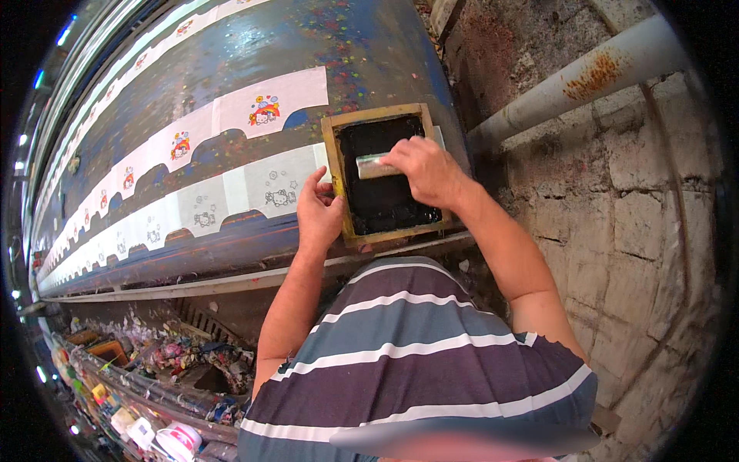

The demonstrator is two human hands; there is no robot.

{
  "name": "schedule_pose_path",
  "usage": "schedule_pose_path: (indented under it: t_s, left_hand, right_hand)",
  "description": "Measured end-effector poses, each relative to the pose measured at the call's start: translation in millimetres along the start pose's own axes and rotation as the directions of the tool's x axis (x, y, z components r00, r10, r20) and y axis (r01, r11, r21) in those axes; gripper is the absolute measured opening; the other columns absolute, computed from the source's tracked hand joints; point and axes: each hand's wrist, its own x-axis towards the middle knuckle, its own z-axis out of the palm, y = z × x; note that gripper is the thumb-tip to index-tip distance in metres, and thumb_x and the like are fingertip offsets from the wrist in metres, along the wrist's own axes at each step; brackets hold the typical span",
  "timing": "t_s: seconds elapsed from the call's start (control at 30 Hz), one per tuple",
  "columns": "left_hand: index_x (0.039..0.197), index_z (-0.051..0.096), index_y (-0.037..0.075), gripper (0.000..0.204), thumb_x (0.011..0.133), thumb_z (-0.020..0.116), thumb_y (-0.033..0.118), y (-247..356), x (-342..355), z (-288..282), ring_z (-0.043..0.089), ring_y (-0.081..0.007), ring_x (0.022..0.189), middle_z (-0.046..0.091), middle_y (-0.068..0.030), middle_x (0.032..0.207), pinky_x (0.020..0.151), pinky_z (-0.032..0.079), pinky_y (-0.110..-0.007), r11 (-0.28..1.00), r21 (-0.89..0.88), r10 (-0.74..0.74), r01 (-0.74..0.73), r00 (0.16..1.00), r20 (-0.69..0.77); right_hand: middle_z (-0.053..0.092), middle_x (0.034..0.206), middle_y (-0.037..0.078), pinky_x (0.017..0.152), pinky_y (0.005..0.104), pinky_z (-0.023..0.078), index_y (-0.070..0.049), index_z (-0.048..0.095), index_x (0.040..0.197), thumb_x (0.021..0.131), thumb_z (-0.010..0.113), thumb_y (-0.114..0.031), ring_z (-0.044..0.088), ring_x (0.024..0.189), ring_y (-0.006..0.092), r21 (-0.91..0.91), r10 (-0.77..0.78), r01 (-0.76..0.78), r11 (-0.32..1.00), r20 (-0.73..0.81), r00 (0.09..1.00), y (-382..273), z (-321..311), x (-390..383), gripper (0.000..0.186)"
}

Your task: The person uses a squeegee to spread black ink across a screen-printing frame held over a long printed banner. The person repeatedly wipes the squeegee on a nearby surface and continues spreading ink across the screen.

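Observation:
A wooden-framed printing screen (377,115) lies at the right end of a long table, its mesh covered with black ink. My right hand (428,174) is closed on a squeegee (369,167) with a pale, shiny body, held over the upper middle of the inked mesh. My left hand (317,212) grips the left side of the frame, thumb and fingers at its edge. Left of the screen runs a row of white cut pieces (235,187) bearing black outline prints of a cartoon cat. The screen covers the row's right end.
Beyond lies a row of pinkish pieces (223,115) with coloured prints, on the paint-spotted table (254,42). A rusty pipe (585,73) and a block wall (608,223) flank the right side. Rags (200,358) and a white-and-pink bucket (179,441) are at lower left.

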Motion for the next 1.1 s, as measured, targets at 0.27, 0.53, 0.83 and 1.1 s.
schedule_pose_path:
  t_s: [0.27, 0.53, 0.83, 1.1]
  left_hand:
    - [0.166, 0.054, -0.002, 0.073, 0.098, 0.079, -0.005, -1, 9, 1, 0.069, -0.011, 0.09, 0.072, -0.0111, 0.121, 0.082, 0.061, -0.029, 0.997, -0.082, 0.01, -0.009, 1.0, 0.014]
    - [0.157, 0.065, 0.004, 0.062, 0.096, 0.075, -0.007, -23, -2, 16, 0.072, -0.0221, 0.115, 0.072, -0.0149, 0.147, 0.099, 0.062, -0.037, 0.972, -0.019, 0.231, -0.234, 0.968, -0.102]
    - [0.139, 0.077, 0.007, 0.058, 0.083, 0.07, -0.009, -15, -14, 40, 0.061, -0.0331, 0.147, 0.066, -0.0185, 0.16, 0.108, 0.06, -0.04, 0.927, 0.085, 0.376, -0.366, 0.894, -0.244]
    - [0.133, 0.081, 0.007, 0.052, 0.085, 0.07, -0.008, 42, -41, 148, 0.063, -0.0327, 0.148, 0.066, -0.0208, 0.161, 0.111, 0.059, -0.038, 0.92, -0.121, 0.319, -0.373, 0.892, -0.322]
  right_hand:
    - [0.076, 0.114, 0.011, 0.095, 0.0474, 0.056, -0.01, 0.08, 0.125, 0.096, 0.068, -0.009, 0.071, 0.108, 0.0327, 0.008, 0.024, -0.024, 1.0, -0.027, 0.999, -66, 2, -56, 0.032]
    - [0.071, 0.14, 0.015, 0.114, 0.0493, 0.053, -0.009, 0.079, 0.134, 0.092, 0.086, -0.023, 0.065, 0.135, 0.0349, 0.161, 0.085, -0.093, 0.983, 0.054, 0.995, -82, 2, -95, 0.045]
    - [0.062, 0.159, 0.019, 0.118, 0.048, 0.054, -0.01, 0.069, 0.152, 0.099, 0.087, -0.017, 0.061, 0.147, 0.0373, 0.668, 0.671, -0.501, 0.549, 0.005, 0.742, -34, 17, -140, 0.057]
    - [0.056, 0.168, 0.02, 0.128, 0.0473, 0.043, -0.004, 0.075, 0.143, 0.101, 0.08, -0.023, 0.055, 0.156, 0.0362, 0.754, 0.617, -0.282, 0.593, -0.202, 0.76, 36, -35, -213, 0.046]
